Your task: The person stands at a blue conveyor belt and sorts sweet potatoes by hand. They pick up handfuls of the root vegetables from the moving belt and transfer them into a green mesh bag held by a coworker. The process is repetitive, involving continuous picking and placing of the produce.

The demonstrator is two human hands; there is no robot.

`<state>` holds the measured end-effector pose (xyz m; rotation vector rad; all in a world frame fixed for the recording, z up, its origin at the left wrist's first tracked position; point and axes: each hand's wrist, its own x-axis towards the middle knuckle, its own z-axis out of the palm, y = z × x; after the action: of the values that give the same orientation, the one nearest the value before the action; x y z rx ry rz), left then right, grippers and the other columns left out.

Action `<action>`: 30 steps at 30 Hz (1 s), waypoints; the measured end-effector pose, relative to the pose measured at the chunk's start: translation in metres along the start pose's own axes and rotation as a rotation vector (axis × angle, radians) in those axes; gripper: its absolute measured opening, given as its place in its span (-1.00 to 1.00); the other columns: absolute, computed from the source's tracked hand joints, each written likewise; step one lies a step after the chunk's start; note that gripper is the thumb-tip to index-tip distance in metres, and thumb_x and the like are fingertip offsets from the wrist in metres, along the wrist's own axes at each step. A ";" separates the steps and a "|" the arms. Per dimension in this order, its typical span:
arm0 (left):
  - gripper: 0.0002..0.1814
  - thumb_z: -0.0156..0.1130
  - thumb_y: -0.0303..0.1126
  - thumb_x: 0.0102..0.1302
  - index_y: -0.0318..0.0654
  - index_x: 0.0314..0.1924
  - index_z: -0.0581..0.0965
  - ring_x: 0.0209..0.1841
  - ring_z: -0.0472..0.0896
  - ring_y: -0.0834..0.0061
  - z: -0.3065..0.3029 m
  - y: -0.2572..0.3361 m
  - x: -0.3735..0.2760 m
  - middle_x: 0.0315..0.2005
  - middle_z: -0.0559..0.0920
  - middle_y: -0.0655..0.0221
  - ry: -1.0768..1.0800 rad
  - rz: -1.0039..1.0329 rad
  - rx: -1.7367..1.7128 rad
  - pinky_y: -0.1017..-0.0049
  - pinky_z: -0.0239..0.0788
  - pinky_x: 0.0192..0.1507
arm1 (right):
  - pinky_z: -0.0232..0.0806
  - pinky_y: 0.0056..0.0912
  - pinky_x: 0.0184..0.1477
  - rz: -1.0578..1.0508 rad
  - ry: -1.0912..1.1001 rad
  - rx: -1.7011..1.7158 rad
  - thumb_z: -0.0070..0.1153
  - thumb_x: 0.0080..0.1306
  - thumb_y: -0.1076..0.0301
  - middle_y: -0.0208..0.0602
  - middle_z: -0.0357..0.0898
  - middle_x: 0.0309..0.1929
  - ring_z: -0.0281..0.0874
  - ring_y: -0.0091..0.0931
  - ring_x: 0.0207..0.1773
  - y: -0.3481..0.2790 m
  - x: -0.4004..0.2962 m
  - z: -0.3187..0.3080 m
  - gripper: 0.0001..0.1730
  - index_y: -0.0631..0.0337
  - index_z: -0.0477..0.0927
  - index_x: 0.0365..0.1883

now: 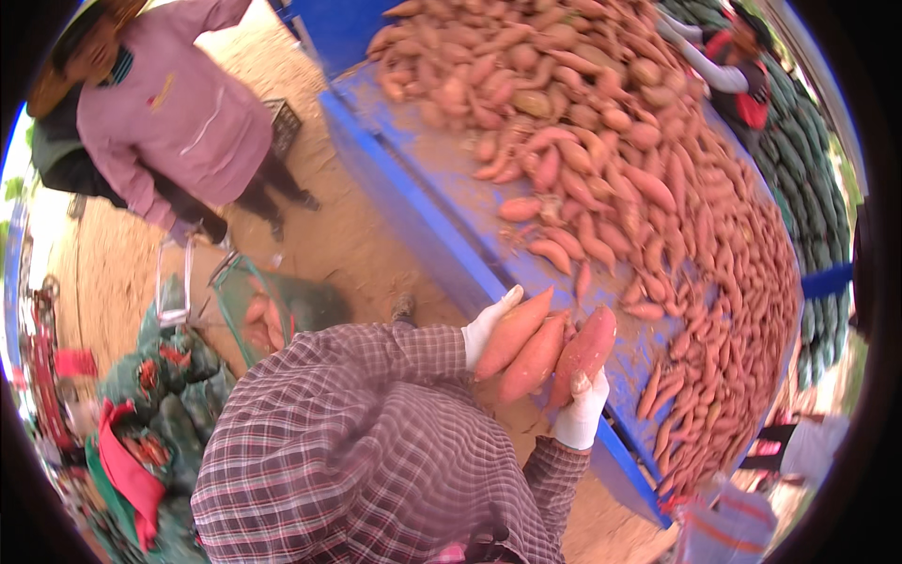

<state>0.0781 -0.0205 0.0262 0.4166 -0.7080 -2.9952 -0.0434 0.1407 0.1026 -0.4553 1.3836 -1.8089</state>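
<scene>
Three sweet potatoes are held side by side over the near edge of a blue sorting table (430, 190). My left hand (485, 330), in a white glove, is around the left sweet potato (516, 333). The middle sweet potato (534, 358) lies against it, and I cannot tell which hand bears its weight. My right hand (586, 409), also gloved in white, grips the right sweet potato (583, 352) with the thumb on its near end. Most fingers of both hands are hidden underneath. Beyond them, a large heap of loose sweet potatoes (606, 176) spreads across the table.
Left of me, a green mesh bag (310, 310) with sweet potatoes inside stands open near a person in a pink top (176, 120). Filled mesh bags (176, 416) crowd the lower left. Another person (736, 77) reaches into the heap; stacked green bags (803, 176) stand behind.
</scene>
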 end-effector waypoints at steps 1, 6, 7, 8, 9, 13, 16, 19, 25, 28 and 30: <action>-0.32 -0.07 0.15 0.50 -0.26 0.34 0.36 0.23 0.51 0.22 -0.007 0.011 -0.007 0.22 0.49 0.15 -0.011 0.045 -0.108 0.26 0.28 0.36 | 0.35 -0.23 0.35 0.040 -0.041 -0.050 0.47 0.14 -0.23 -0.19 0.48 0.33 0.49 -0.32 0.32 -0.006 0.011 0.012 0.12 0.42 0.32 0.42; -0.25 -0.15 0.28 0.51 -0.22 0.35 0.36 0.22 0.50 0.18 -0.049 0.065 -0.082 0.23 0.48 0.13 -0.010 0.340 -0.405 0.20 0.28 0.36 | 0.39 -0.22 0.31 0.098 -0.298 0.041 0.52 0.09 -0.12 -0.13 0.49 0.29 0.51 -0.28 0.29 0.013 0.065 0.110 0.10 0.39 0.31 0.41; -0.24 -0.17 0.30 0.51 -0.21 0.35 0.36 0.22 0.50 0.18 -0.061 0.076 -0.107 0.23 0.47 0.12 0.024 0.416 -0.413 0.19 0.27 0.36 | 0.39 -0.22 0.30 0.128 -0.330 0.064 0.52 0.08 -0.10 -0.11 0.48 0.29 0.51 -0.28 0.29 0.025 0.076 0.130 0.11 0.38 0.29 0.43; -0.22 -0.18 0.33 0.51 -0.20 0.36 0.36 0.22 0.50 0.17 -0.073 0.086 -0.135 0.24 0.47 0.12 0.072 0.494 -0.419 0.18 0.27 0.36 | 0.34 -0.16 0.35 0.159 -0.344 0.044 0.47 0.01 -0.24 -0.05 0.39 0.41 0.42 -0.26 0.38 0.022 0.077 0.180 0.25 0.32 0.23 0.50; -0.28 -0.19 0.25 0.55 -0.27 0.27 0.41 0.14 0.54 0.22 -0.086 0.100 -0.169 0.14 0.53 0.12 0.131 0.590 -0.293 0.28 0.29 0.34 | 0.35 -0.11 0.34 0.224 -0.413 0.085 0.48 0.00 -0.22 -0.03 0.39 0.40 0.42 -0.23 0.38 0.033 0.084 0.201 0.24 0.29 0.24 0.50; -0.31 -0.23 0.12 0.62 -0.46 -0.03 0.58 -0.14 0.67 0.36 -0.134 0.150 -0.299 -0.18 0.69 0.14 0.535 0.884 0.080 0.55 0.42 0.07 | 0.39 0.09 0.28 0.429 -0.573 0.142 0.48 -0.01 -0.16 -0.01 0.45 0.34 0.43 -0.12 0.35 0.096 0.124 0.267 0.17 0.22 0.28 0.48; -0.20 -0.16 0.37 0.46 -0.35 -0.12 0.59 -0.32 0.66 0.27 -0.160 0.167 -0.383 -0.19 0.68 0.14 1.143 1.075 -0.065 0.35 0.53 -0.56 | 0.41 0.05 0.26 0.532 -0.622 0.063 0.47 0.02 -0.17 -0.04 0.48 0.30 0.46 -0.13 0.32 0.150 0.157 0.299 0.16 0.22 0.27 0.49; -0.37 -0.14 0.19 0.55 -0.29 -0.02 0.56 -0.23 0.64 0.30 -0.204 0.173 -0.456 -0.15 0.66 0.19 1.361 1.419 -0.156 0.33 0.54 -0.28 | 0.41 0.03 0.25 0.564 -0.614 -0.003 0.44 0.10 -0.13 -0.02 0.47 0.30 0.46 -0.12 0.31 0.190 0.195 0.309 0.11 0.21 0.24 0.51; -0.47 -0.15 0.12 0.58 -0.10 0.23 0.46 0.15 0.52 0.28 -0.415 0.138 -0.649 0.13 0.55 0.26 1.325 2.158 -0.246 0.28 0.29 0.29 | 0.42 0.10 0.26 0.591 -0.612 -0.091 0.38 0.20 -0.11 0.05 0.42 0.36 0.44 -0.07 0.34 0.210 0.258 0.310 0.08 0.15 0.16 0.55; -0.55 -0.19 -0.10 0.66 -0.12 0.36 0.38 0.27 0.42 0.30 -0.503 0.099 -0.731 0.23 0.45 0.26 1.259 2.276 -0.169 0.30 0.18 0.40 | 0.44 0.09 0.23 0.604 -0.550 -0.137 0.38 0.20 -0.17 0.04 0.45 0.35 0.47 -0.09 0.33 0.215 0.264 0.309 0.09 0.15 0.17 0.54; -0.47 -0.13 0.03 0.60 -0.13 0.35 0.41 0.26 0.45 0.27 -0.528 0.113 -0.731 0.21 0.49 0.24 1.351 2.232 -0.257 0.28 0.24 0.37 | 0.49 0.06 0.17 0.612 -0.463 -0.173 0.39 0.19 -0.15 0.02 0.48 0.31 0.50 -0.11 0.29 0.217 0.257 0.307 0.06 0.16 0.20 0.52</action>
<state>0.9205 -0.2812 -0.1946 0.6678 -0.1412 -0.3857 0.0911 -0.2702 -0.0397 -0.4424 1.1831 -1.0165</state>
